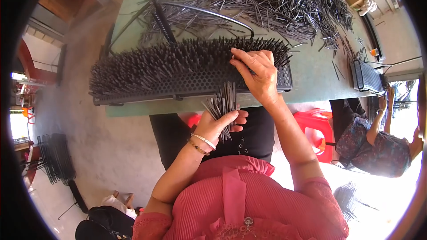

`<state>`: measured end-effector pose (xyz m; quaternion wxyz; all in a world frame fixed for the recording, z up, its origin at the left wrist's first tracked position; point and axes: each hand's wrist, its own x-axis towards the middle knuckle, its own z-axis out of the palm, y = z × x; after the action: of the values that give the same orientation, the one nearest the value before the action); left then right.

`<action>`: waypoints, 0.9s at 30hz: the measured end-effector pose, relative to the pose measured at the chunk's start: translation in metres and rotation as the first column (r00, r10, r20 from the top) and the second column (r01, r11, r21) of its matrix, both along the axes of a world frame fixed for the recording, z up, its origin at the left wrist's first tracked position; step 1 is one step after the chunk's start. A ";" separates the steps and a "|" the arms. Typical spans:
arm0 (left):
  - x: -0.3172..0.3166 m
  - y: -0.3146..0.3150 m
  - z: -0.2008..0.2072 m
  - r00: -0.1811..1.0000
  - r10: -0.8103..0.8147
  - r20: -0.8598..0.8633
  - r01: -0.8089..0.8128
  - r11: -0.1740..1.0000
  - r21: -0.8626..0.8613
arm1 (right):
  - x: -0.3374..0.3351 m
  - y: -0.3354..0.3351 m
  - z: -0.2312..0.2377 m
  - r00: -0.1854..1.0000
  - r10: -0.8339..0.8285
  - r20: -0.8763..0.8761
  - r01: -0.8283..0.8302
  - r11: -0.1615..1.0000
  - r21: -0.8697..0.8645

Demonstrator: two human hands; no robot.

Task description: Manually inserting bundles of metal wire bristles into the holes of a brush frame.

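Note:
Thin black sticks (224, 98) stand in a bundle in my left hand (215, 126), wrapped by the thumb and fingers below the front edge of a rack. This long black rack (189, 88) has a panel full of round holes, and many short black sticks (142, 66) stick up from it in dense rows. Over the rack's right half is my right hand (257, 69), thumb and forefinger pinched at the standing sticks. Whatever sits between those fingertips is too small and dark to make out. Bare holes show along the front of the panel.
A large heap of loose black sticks (284, 0) covers the far side of the green table (311, 66). A bent metal rod (213, 11) rises behind the rack. At right, another person (373, 146) works at a similar rack (367, 75), near a red stool (313, 129).

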<state>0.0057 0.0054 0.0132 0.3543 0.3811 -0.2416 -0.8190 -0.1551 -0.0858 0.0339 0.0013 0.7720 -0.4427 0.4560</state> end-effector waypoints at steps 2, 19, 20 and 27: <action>0.000 0.000 0.003 1.000 -0.004 -0.014 0.004 1.000 -0.023 | 0.000 0.001 0.001 0.999 -0.015 -0.031 0.014 1.000 -0.023; 0.002 -0.001 -0.004 1.000 0.014 -0.023 -0.012 0.998 0.058 | -0.002 0.012 0.018 0.998 -0.036 0.042 0.035 0.999 0.018; 0.002 0.000 -0.003 1.000 0.014 -0.020 -0.013 0.998 0.060 | -0.002 0.020 0.023 0.993 -0.023 0.118 0.011 0.995 0.097; -0.012 -0.003 0.013 0.999 -0.020 -0.031 0.019 0.999 -0.043 | -0.013 0.055 0.024 0.832 -0.236 0.502 -0.267 0.623 0.735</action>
<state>-0.0059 0.0029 0.0260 0.3582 0.3581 -0.2570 -0.8230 -0.1677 -0.0305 0.0582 -0.4664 0.5309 -0.5689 0.4207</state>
